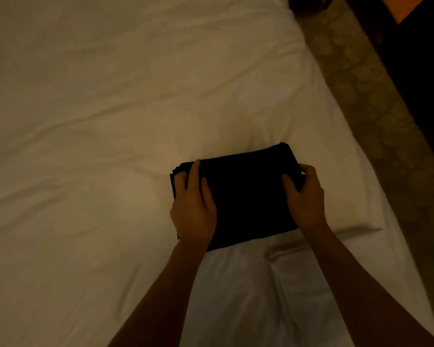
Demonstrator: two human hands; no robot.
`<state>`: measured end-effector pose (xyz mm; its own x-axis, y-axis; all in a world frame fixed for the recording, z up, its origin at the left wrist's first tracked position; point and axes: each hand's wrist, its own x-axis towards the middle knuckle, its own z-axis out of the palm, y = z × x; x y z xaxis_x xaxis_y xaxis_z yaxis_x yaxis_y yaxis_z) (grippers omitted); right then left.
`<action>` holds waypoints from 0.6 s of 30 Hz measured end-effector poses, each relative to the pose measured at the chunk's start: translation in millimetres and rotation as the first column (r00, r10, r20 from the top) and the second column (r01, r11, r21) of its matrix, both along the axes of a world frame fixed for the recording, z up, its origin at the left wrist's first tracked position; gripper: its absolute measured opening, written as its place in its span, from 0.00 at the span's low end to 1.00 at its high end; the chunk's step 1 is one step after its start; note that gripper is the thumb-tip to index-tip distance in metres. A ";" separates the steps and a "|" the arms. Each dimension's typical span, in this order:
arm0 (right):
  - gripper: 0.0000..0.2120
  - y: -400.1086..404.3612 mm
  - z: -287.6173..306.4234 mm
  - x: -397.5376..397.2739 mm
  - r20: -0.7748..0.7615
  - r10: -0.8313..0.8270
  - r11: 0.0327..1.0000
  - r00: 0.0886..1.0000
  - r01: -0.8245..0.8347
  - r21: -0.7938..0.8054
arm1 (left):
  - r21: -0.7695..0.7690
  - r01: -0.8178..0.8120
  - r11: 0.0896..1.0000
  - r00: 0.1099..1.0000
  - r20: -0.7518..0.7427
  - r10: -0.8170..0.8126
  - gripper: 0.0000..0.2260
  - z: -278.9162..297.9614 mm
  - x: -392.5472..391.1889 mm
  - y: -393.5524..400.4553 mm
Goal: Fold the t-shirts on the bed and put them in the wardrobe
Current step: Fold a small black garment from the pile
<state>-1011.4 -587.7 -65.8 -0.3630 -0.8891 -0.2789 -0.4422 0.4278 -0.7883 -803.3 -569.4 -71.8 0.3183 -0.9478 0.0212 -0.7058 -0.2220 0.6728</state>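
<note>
A black t-shirt (pixel 243 194), folded into a compact rectangle, lies on the white bed (pixel 110 121) near its right side. My left hand (pixel 193 209) grips the t-shirt's left edge, fingers on top and thumb tucked at the side. My right hand (pixel 303 196) holds the right edge, thumb on top and fingers curled around the side. Both forearms reach in from the bottom of the view. The room is dim, and no other t-shirt shows on the bed.
The wrinkled white sheet covers most of the view. A patterned carpet (pixel 376 121) runs along the bed's right edge. Dark wooden furniture (pixel 416 58) stands at the far right, beyond the carpet.
</note>
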 end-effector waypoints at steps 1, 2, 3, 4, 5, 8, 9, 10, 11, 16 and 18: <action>0.17 2.8 -0.9 1.9 -0.036 0.005 1.000 0.999 -0.005 -0.002 | -0.008 0.003 1.000 0.998 0.058 -0.003 0.20 -3.6 0.7 2.3; 0.21 5.8 -4.1 3.2 -0.127 0.027 0.999 0.992 -0.029 -0.014 | -0.023 0.009 1.000 0.994 0.111 -0.007 0.19 -8.4 1.5 4.8; 0.24 9.2 -8.7 3.5 -0.263 0.070 0.996 0.962 -0.080 -0.028 | -0.034 0.005 0.999 0.987 0.159 0.001 0.19 -12.8 1.8 8.1; 0.26 12.6 -15.6 1.9 -0.382 0.113 0.990 0.917 -0.137 -0.036 | -0.045 -0.012 0.999 0.981 0.192 0.020 0.19 -17.7 1.7 10.5; 0.28 14.9 -22.7 -0.6 -0.431 0.136 0.983 0.892 -0.177 -0.055 | -0.058 -0.027 0.998 0.979 0.200 0.038 0.19 -22.2 1.0 11.0; 0.27 18.5 -33.5 -1.9 -0.246 0.170 0.978 0.954 -0.195 -0.081 | -0.091 0.014 0.996 0.990 0.144 -0.001 0.19 -34.8 0.5 9.5; 0.27 19.9 -36.0 -0.6 -0.211 0.186 0.976 0.960 -0.205 -0.074 | -0.086 0.033 0.996 0.992 0.125 -0.022 0.19 -38.9 1.5 10.4; 0.27 21.8 -37.7 1.8 -0.206 0.198 0.974 0.958 -0.215 -0.065 | -0.076 0.043 0.996 0.993 0.115 -0.034 0.20 -42.7 2.8 12.3; 0.27 23.8 -39.2 4.9 -0.211 0.201 0.975 0.957 -0.217 -0.054 | -0.065 0.046 0.997 0.993 0.112 -0.038 0.20 -46.2 4.7 14.7; 0.26 24.6 -46.5 9.2 -0.243 0.190 0.980 0.951 -0.198 -0.010 | -0.040 0.042 0.998 0.993 0.112 -0.038 0.21 -56.4 1.8 14.7; 0.26 22.9 -46.9 9.3 -0.249 0.210 0.977 0.945 -0.208 0.038 | -0.038 0.039 0.999 0.995 0.097 -0.035 0.21 -58.4 1.8 15.4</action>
<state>-1002.1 -564.8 -112.7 -0.2287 -0.9499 -0.2129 -0.7053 0.3124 -0.6363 -801.5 -554.0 -130.2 0.2776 -0.9567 0.0875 -0.7748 -0.1692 0.6091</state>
